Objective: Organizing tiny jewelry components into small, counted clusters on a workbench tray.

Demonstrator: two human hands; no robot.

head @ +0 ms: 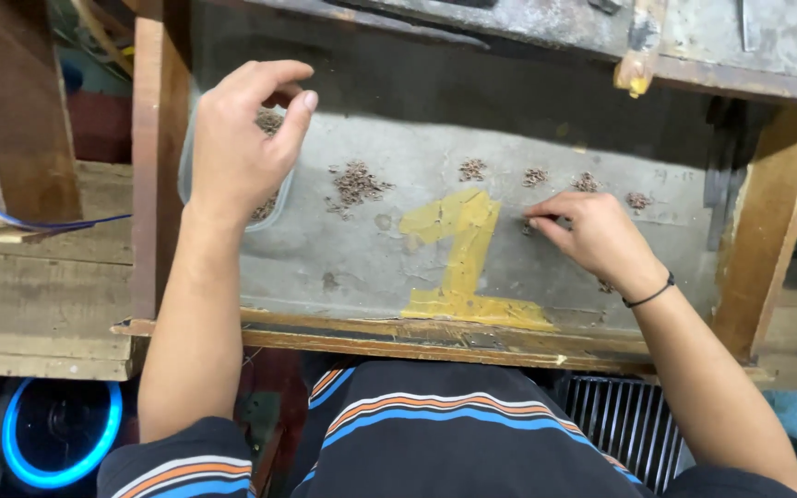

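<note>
Head view, looking straight down over striped shorts (pixel 435 433) at a grey, worn tabletop (pixel 343 267) framed in wood.

Left hand (pixel 242 138) raised over the tabletop's left edge, fingers curled, thumb and forefinger pinched together above a clear plastic container (pixel 274 207) holding small brown bits; impossible to tell whether any bit sits in the pinch.

Right hand (pixel 592 231) lying low on the tabletop right of centre, fingertips (pixel 537 219) pressed down and drawn together on a few brown bits; black band (pixel 649 295) round the wrist.

Small brown piles in a rough row across the far half of the tabletop: largest pile (pixel 354 183) just right of the container, then a smaller pile (pixel 472 169), another (pixel 535 175), another (pixel 586 182), and a last pile (pixel 638 199) nearest the right edge, the final three just beyond the right hand's knuckles.

Yellow tape shape (pixel 458 249) stuck at the tabletop's middle, running down to the near edge, between the two hands.

Wooden planks (pixel 39 295) off to the left, a blue glowing ring (pixel 57 433) below them, a metal grille (pixel 620 415) under the near edge at right.
</note>
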